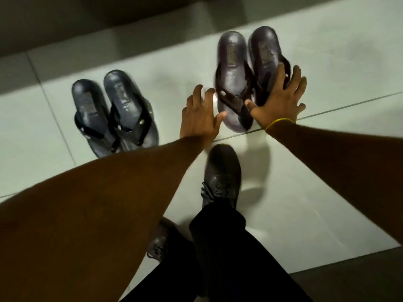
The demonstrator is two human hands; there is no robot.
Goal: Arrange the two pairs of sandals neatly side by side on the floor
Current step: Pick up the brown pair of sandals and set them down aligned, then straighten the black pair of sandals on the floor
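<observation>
Two pairs of dark sandals lie on the pale tiled floor (165, 62). The grey-black pair (113, 112) lies at the left, its two sandals close together, toes toward me. The brown-purple pair (246, 75) lies at the right, also side by side. My left hand (200, 114) hovers with fingers spread just left of the brown pair's left sandal (232, 83), holding nothing. My right hand (281, 99), with a yellow band at the wrist, lies spread over the toe end of the brown pair's right sandal (265, 51), palm down; I cannot tell whether it presses on it.
My own dark laced shoe (222, 173) stands just in front of the brown pair, the other shoe (159, 243) further back under my left arm. A dark step or wall (87, 22) runs along the far side. A darker floor strip (359, 275) lies at lower right.
</observation>
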